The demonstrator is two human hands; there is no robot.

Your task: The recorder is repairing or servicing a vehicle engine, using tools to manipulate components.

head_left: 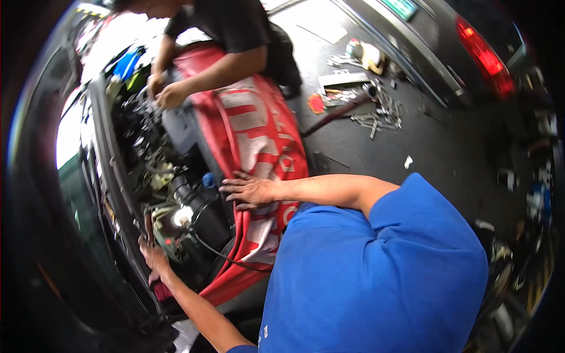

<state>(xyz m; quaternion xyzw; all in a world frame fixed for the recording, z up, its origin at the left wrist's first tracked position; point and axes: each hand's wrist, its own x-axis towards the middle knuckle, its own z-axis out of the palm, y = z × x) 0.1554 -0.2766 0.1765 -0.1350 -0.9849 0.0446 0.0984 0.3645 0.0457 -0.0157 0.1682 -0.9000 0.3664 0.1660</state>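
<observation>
My right hand (254, 191) lies flat with spread, darkened fingers on a red fender cover (285, 141) with white lettering, which drapes over the car's side. At the lower left, my left hand (154, 257) is closed around a slim brown handle (149, 226) that points up along the edge of the engine bay; what it belongs to is hard to make out. Beneath that wrist sits a dark red cloth (160, 290). Between my hands, a lit work lamp (183, 216) shines inside the bay beside a black box-like housing (209, 220), and a black cable (232, 260) runs over the cover.
A co-worker in a black shirt (229, 26) leans across the cover, both hands (165, 93) over the engine. Wrenches (374, 122) and a tray (343, 79) lie on the floor behind a metal bar (338, 112). A dark car with a lit tail lamp (484, 56) stands at upper right.
</observation>
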